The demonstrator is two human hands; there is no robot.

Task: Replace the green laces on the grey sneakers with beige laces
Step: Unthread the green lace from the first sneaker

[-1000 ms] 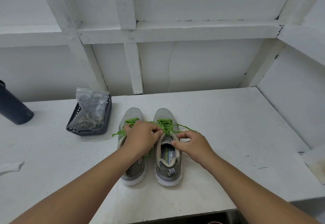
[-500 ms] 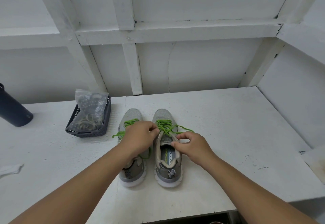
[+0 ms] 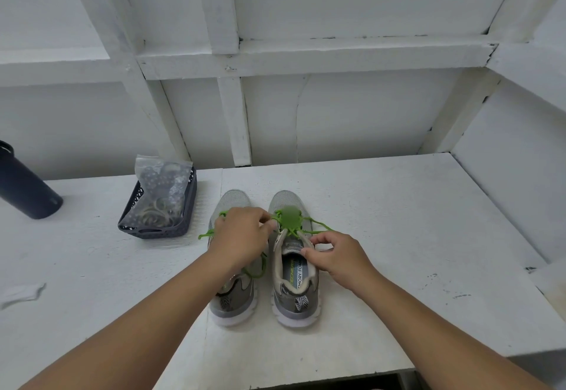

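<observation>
Left grip (image 3: 242, 233): you are pinching the green laces (image 3: 288, 221) | Right grip (image 3: 333, 251): you are pinching the right sneaker (image 3: 294, 270) collar, just below them.

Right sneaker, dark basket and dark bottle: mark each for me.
right sneaker (image 3: 288, 198): head view, on its grey toe.
dark basket (image 3: 153, 231): head view, on its near wall.
dark bottle (image 3: 23, 185): head view, on its body.

sneakers (image 3: 263, 267) mid-table (image 3: 398, 236) | basket (image 3: 159, 212) left | bottle (image 3: 24, 184) far left
</observation>
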